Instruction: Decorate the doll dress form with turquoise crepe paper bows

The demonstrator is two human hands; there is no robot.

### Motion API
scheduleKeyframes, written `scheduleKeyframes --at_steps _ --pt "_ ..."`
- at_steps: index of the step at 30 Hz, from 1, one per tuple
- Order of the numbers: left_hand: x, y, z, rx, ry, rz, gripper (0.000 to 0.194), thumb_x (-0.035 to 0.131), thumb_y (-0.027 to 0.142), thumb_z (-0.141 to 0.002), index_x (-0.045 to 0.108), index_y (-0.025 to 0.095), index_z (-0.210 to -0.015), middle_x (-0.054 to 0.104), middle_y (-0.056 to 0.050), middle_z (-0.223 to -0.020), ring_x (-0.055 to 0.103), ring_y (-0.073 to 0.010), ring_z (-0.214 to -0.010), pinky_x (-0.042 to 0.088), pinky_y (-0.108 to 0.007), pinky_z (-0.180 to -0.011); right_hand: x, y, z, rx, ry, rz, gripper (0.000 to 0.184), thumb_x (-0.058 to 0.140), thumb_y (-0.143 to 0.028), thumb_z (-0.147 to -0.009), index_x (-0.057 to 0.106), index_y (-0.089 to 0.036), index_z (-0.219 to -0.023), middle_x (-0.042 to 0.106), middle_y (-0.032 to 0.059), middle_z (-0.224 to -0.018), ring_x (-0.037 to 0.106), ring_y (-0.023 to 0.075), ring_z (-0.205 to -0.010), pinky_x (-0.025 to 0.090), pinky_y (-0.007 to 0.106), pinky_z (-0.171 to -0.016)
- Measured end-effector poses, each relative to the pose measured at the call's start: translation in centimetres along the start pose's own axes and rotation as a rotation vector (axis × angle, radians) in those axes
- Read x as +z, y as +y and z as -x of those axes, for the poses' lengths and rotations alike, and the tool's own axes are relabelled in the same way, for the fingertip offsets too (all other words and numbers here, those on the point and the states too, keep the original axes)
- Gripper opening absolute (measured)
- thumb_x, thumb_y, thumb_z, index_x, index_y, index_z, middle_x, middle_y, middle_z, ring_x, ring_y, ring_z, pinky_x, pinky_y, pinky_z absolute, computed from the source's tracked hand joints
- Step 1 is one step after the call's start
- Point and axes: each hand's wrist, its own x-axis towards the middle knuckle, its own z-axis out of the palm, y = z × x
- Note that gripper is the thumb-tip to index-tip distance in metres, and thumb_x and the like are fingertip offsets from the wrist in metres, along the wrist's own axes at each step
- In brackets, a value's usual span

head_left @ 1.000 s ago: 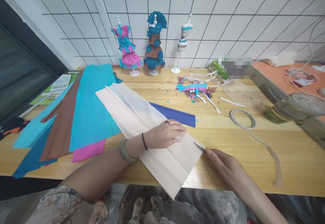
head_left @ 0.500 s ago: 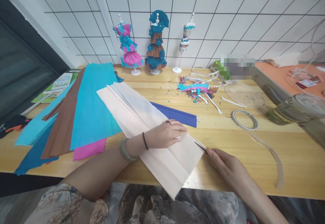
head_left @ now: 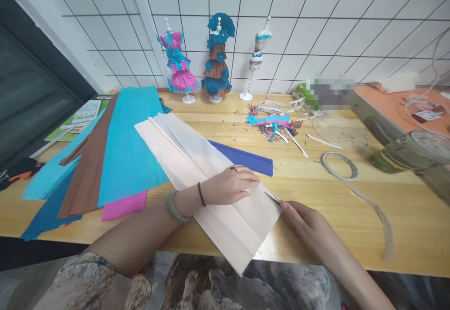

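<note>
A folded sheet of cream crepe paper [head_left: 225, 225] lies slantwise across the table, its near corner past the front edge. My left hand [head_left: 234, 185] rests flat on it, fingers stretched out and holding nothing. My right hand [head_left: 298, 218] is closed on scissors [head_left: 272, 198], at the paper's right edge. Their dark, thin blades are in the paper, with a narrow strip parting along that edge. The scissor handles are hidden inside my fingers. Partly under the cream paper lies a dark blue folded paper [head_left: 246, 157].
Turquoise [head_left: 131, 141] and brown crepe paper [head_left: 86, 178] are piled at left. Three dress-form stands [head_left: 215, 98] line the tiled wall. Paper scraps [head_left: 270, 124], a tape roll [head_left: 339, 166] with a loose tail, and a glass jar [head_left: 415, 150] are at right.
My right hand and the scissors have moved slightly up and left along the paper's edge, so the blades sit further in. My left hand stays in place on the paper.
</note>
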Motion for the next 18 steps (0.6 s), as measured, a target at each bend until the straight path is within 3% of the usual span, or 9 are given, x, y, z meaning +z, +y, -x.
scheduleKeyframes --at_steps 7,18 --pt "0.0 0.0 0.0 0.006 0.014 0.006 0.031 0.046 0.022 -0.084 0.053 0.013 -0.113 0.054 -0.011 -0.119 0.040 -0.0221 -0.116 0.027 -0.040 -0.099 0.1 0.4 -0.1 0.006 -0.004 -0.006 0.046 0.031 -0.054 -0.084 0.061 -0.019 -0.074 0.062 0.0029 -0.063 0.056 0.0181 -0.061 0.040 0.023 -0.056" --pt "-0.1 0.1 -0.1 -0.002 0.005 0.004 0.030 0.045 0.021 -0.084 0.054 0.015 -0.112 0.055 -0.010 -0.119 0.041 -0.0219 -0.116 0.028 -0.039 -0.098 0.0 -1.2 -0.5 -0.026 -0.022 -0.023 0.046 0.030 -0.051 -0.085 0.061 -0.019 -0.074 0.064 0.0054 -0.067 0.057 0.0205 -0.067 0.041 0.024 -0.058"
